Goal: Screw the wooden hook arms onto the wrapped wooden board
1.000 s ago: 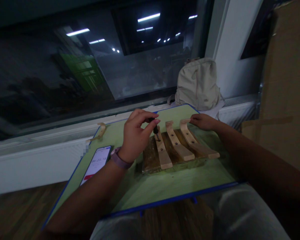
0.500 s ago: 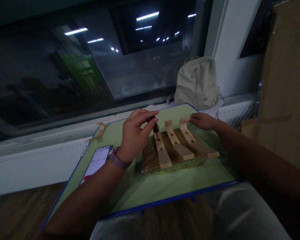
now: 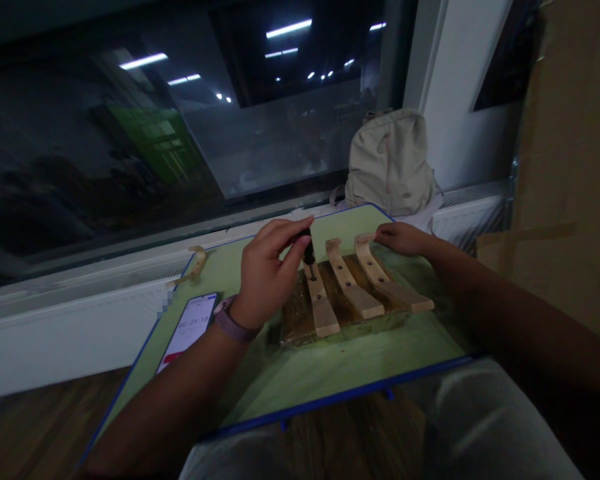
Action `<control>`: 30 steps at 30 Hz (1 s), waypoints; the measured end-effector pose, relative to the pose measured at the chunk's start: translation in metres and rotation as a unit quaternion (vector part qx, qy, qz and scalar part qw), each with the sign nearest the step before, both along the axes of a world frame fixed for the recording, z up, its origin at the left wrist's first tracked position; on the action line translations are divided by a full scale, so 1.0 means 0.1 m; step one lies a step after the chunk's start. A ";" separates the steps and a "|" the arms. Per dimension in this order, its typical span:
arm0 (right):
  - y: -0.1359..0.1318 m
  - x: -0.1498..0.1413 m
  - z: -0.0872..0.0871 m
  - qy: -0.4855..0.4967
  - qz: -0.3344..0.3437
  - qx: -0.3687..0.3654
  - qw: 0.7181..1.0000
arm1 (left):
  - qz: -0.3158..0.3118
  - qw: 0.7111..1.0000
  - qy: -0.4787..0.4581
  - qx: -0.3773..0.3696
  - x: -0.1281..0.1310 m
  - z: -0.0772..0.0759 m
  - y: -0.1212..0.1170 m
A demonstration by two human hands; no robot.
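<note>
My left hand [image 3: 270, 277] pinches the black handle of a small screwdriver [image 3: 309, 250] between thumb and fingers. Its tip stands in or at the upper hole of the leftmost pale wooden hook [image 3: 325, 315]. That hook lies on a brown, glossy board [image 3: 300, 317], beside a middle wooden hook [image 3: 351, 283] and a right wooden hook [image 3: 379, 275]. Dark holes show in the hooks' flat parts, and their far ends curve up. At the curved end of the right hook, my right hand [image 3: 403, 238] is closed with its fingertips on the wood; the thumb's grip is partly hidden.
The board rests on a light green table [image 3: 280, 393] with a blue edge. A phone [image 3: 190, 327] with a lit timer screen lies left, below another curved wooden piece [image 3: 196, 262]. A beige backpack [image 3: 390, 163] stands behind by the window, and cardboard [image 3: 570, 167] rises at right.
The camera view has shifted slightly, so everything sits a little further left. Both hands keep their grips, with the screwdriver still at the left hook's upper hole.
</note>
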State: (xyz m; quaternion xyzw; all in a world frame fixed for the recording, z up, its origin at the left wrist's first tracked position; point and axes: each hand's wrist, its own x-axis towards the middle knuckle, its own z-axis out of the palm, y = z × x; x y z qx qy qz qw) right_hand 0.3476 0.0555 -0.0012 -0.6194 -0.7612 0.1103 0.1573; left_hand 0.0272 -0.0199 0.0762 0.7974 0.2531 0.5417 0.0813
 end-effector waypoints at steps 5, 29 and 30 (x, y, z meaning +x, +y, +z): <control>0.01 0.01 -0.01 0.001 0.002 0.002 1.000 | -0.033 0.998 -0.006 -0.055 0.01 -0.06 0.02; 0.02 0.02 -0.03 0.005 0.006 0.008 1.000 | -0.055 0.993 -0.022 -0.098 -0.01 -0.02 0.04; 0.01 0.02 -0.02 0.004 0.006 0.008 1.000 | -0.046 0.995 -0.011 -0.085 -0.01 -0.02 0.04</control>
